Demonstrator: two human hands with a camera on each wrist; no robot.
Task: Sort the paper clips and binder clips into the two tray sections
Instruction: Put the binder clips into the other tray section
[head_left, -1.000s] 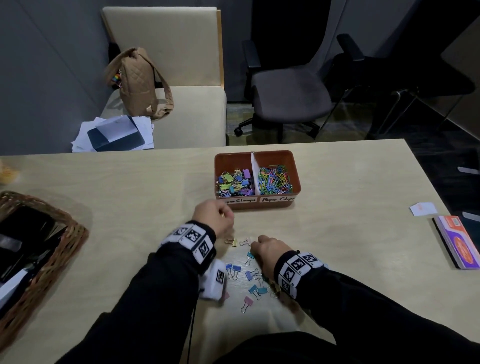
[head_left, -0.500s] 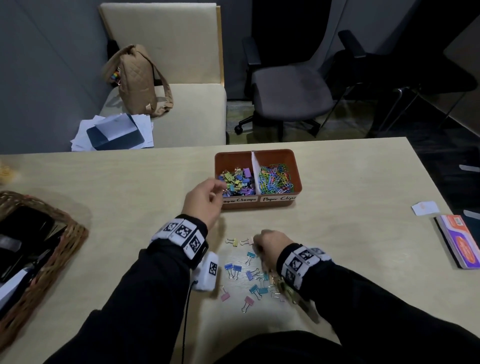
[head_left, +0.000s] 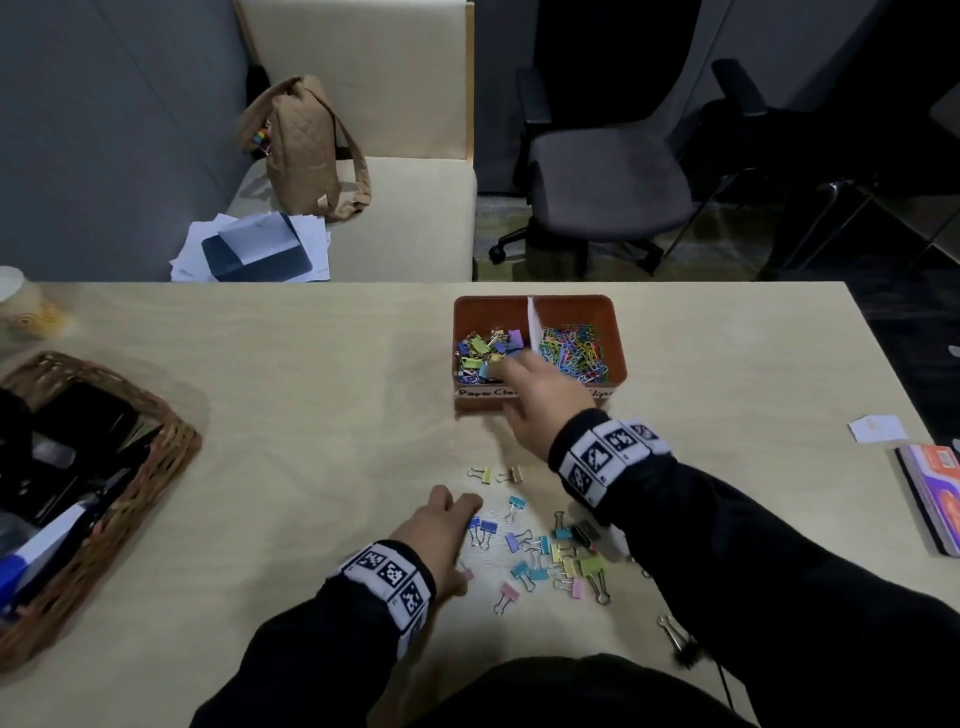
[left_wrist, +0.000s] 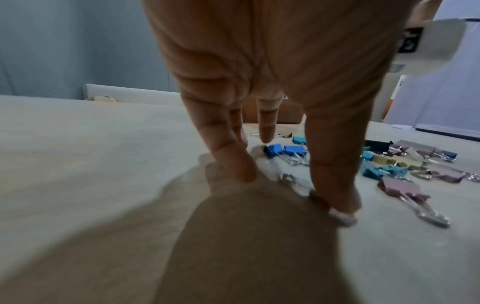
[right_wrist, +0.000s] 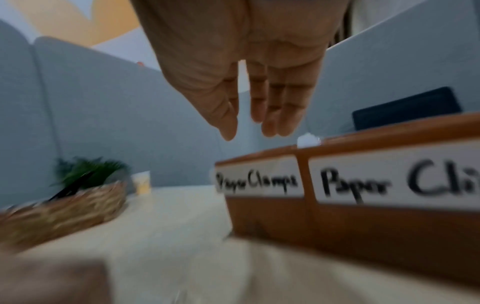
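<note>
- Right hand (head_left: 540, 402) reaches over the front of the orange tray (head_left: 618, 332), fingers straight and loose, holding nothing, above the section heaped with binder clips (head_left: 485, 351)
- Left hand (head_left: 441, 540) is down on the table (head_left: 311, 415), thumb touching a pink binder clip (left_wrist: 340, 216); whether it grips it I cannot tell
- Loose binder clips (head_left: 550, 556) lie scattered just right of that hand

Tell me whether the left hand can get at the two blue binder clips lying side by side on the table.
Probably yes. The left hand hovers right beside the two blue binder clips, fingers pointing down, and nothing lies between them; the right hand is away at the tray.
</note>
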